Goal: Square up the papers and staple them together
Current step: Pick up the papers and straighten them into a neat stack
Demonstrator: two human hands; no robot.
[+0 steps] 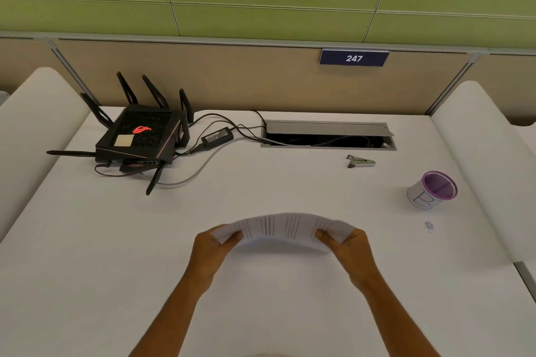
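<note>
A thin stack of printed white papers is held above the white desk, bowed upward in the middle. My left hand grips its left edge and my right hand grips its right edge. The small silver and black stapler lies on the desk far behind the papers, to the right, near the cable slot.
A black router with antennas, a power brick and cables sit at the back left. An open cable slot lies at the back centre. A purple-rimmed cup stands at the right, with small scraps near it.
</note>
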